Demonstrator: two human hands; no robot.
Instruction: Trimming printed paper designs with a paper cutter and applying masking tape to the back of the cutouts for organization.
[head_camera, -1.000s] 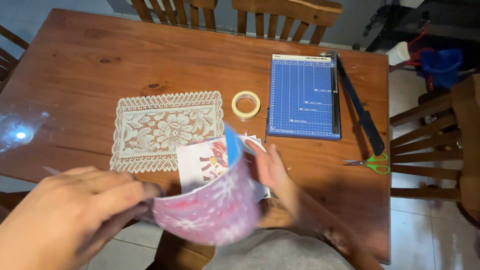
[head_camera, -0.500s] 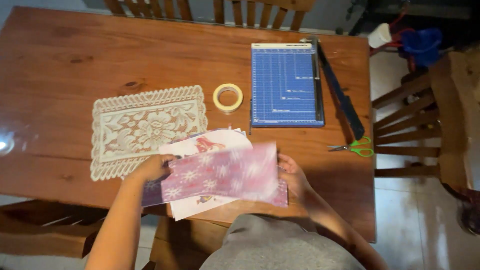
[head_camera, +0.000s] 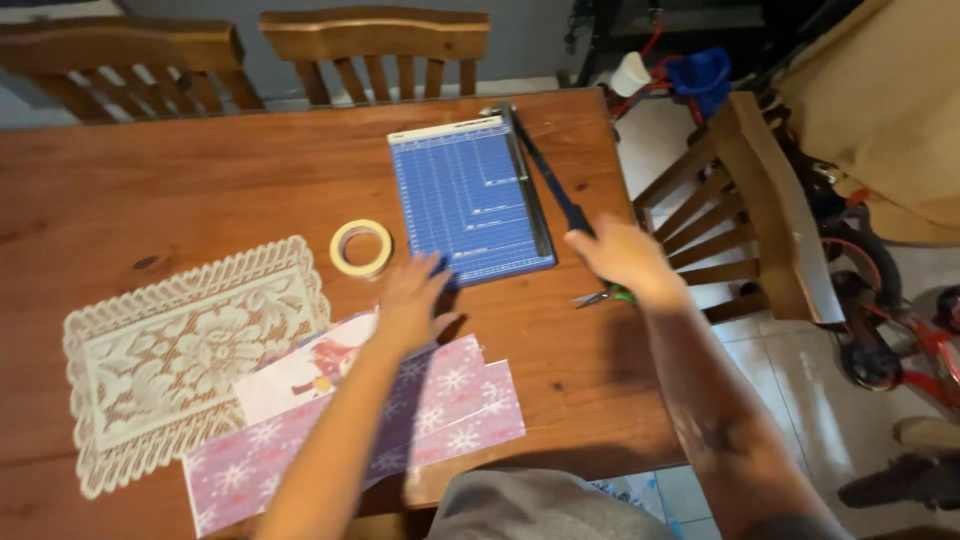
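My left hand (head_camera: 410, 298) is stretched forward with its fingers spread, just short of the near left corner of a blue paper trimmer (head_camera: 468, 195). My right hand (head_camera: 618, 256) hovers palm down over the near end of the trimmer's black blade arm (head_camera: 545, 175). It is blurred, and green-handled scissors (head_camera: 603, 297) lie just under it. Purple snowflake-patterned sheets (head_camera: 455, 400) lie flat on the wooden table (head_camera: 200, 180) under my left forearm. A white illustrated card (head_camera: 305, 368) rests partly on them. Neither hand holds anything.
A roll of pale tape (head_camera: 360, 247) lies left of the trimmer. A cream lace mat (head_camera: 180, 350) covers the near left of the table. Wooden chairs stand at the far side (head_camera: 375, 45) and on the right (head_camera: 760, 200). A red bicycle (head_camera: 900, 340) stands right of that chair.
Both hands have let go of the purple sheets, which now lie flat on the table. The hands have moved forward towards the trimmer and scissors. The view has shifted right.
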